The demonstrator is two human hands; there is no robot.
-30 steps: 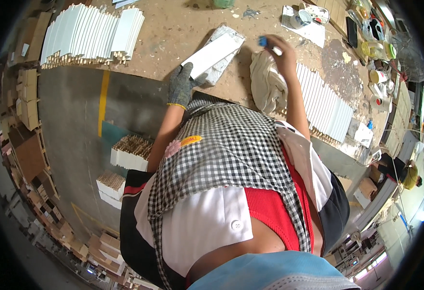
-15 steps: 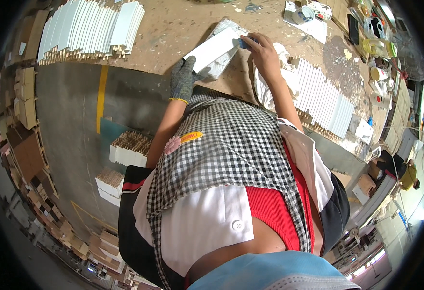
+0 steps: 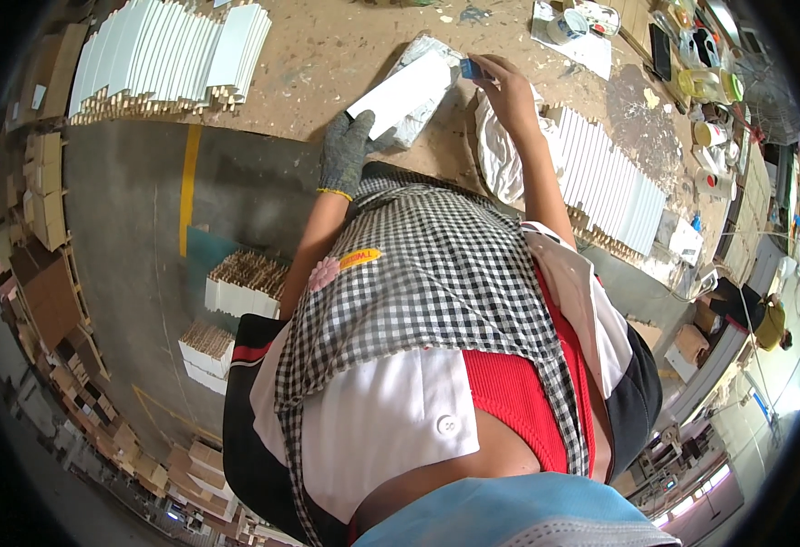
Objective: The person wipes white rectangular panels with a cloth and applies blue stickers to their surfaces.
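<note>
In a grey knitted glove, my left hand (image 3: 346, 146) grips the near end of a white board (image 3: 400, 95), its thumb on top. The board lies slantwise over a wrapped, whitish block (image 3: 427, 114) on the workbench. Bare, my right hand (image 3: 507, 89) pinches a small dark-blue block or pad (image 3: 471, 68) just past the board's far end, apart from it. What the pad is made of I cannot make out. Beside my right wrist a white cloth (image 3: 500, 150) lies crumpled at the bench edge.
Stacked white boards (image 3: 158, 55) stand at the bench's left, and another row of white boards (image 3: 605, 173) at the right. Behind them sit a white tub (image 3: 567, 27) on paper and several bottles and jars (image 3: 710, 87). More board stacks (image 3: 243, 283) rest low on my left. Another person (image 3: 769, 324) is far right.
My right hand has moved slightly right with the blue pad, off the board's far end. My left hand still holds the board in nearly the same place.
</note>
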